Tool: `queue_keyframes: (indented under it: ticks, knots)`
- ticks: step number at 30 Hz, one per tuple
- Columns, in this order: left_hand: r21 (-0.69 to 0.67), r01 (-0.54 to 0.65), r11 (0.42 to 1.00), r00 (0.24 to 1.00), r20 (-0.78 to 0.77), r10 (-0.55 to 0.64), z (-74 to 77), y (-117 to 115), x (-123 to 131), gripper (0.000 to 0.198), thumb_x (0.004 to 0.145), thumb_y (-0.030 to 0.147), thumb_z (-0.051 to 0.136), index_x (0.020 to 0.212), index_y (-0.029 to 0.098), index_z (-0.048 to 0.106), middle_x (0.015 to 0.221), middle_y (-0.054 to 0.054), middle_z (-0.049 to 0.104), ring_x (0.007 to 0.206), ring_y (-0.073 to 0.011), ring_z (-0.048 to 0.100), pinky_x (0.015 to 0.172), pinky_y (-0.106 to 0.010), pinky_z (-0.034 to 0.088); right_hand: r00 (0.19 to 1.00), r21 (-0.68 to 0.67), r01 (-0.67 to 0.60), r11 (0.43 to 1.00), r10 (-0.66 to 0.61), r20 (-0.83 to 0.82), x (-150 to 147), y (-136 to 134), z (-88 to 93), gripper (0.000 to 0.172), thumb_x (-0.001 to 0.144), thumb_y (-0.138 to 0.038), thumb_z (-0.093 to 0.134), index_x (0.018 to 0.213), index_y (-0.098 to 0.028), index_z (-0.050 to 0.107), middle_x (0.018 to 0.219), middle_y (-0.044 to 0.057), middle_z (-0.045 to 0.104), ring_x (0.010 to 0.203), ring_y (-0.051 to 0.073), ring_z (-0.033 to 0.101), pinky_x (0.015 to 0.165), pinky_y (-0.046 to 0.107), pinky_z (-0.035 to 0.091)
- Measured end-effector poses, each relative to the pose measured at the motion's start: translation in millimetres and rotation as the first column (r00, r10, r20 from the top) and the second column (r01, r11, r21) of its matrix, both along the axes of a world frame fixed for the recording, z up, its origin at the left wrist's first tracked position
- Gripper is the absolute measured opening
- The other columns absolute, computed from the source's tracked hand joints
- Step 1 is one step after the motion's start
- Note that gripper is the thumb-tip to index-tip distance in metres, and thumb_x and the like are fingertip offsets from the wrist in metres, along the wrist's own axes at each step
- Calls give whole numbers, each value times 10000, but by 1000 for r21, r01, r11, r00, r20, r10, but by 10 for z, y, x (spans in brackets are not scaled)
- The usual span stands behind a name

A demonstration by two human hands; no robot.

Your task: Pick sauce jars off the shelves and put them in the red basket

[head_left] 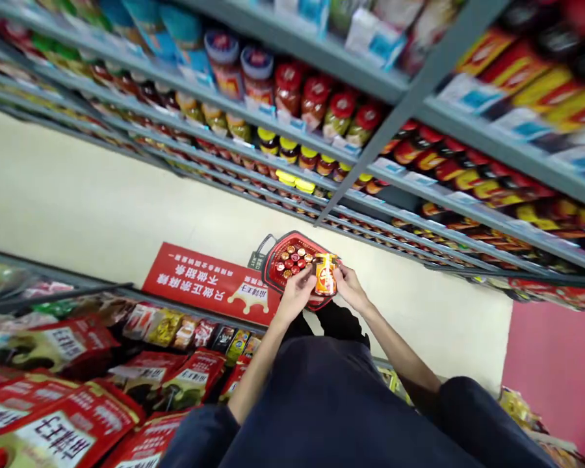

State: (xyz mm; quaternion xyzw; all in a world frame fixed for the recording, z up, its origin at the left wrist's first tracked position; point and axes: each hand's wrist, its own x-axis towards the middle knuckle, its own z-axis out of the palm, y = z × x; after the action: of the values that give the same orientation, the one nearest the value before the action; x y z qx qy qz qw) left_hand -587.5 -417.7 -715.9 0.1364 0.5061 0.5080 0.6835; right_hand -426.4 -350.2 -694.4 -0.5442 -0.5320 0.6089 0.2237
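Note:
Both of my hands are in front of me, around a small orange-labelled jar [325,275]. My left hand [298,290] grips its left side, with the thumb against the label. On the opposite side, my right hand [350,286] has its fingers closed on the jar's edge. Beneath and beyond the jar is a red shopping basket [274,258] with a dark handle. Several small jars [295,260] with round lids stand in the basket. The held jar and my left hand hide the basket's near right part.
Grey shelves [394,94] full of jars and bottles run along the far side. A red floor sign [190,283] lies left of the basket. Red snack bags [73,422] fill a display at lower left. Pale floor [102,188] runs between them.

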Motion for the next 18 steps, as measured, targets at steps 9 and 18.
queue_keyframes:
  ticks: [9,18]
  knots:
    - [216,169,962,972,-197,-127,1520,-136,1113,701,826,524,800,1371,108,654,1179,-161,771,869,-242,772,617,-269,646,877,124,306,944,-228,-424,1218,-628,1440,508,876,-577,724,1241,-226,680,1164,62,783,1095,227,717,1006,356,556]
    - [157,222,962,945,-278,-173,2065,-550,3005,769,752,610,820,1319,107,690,1183,-163,775,971,-294,765,784,-390,658,794,42,416,908,-340,-504,3071,-1205,1633,595,812,-541,802,1289,-202,695,1190,105,782,1116,267,725,1028,423,567]
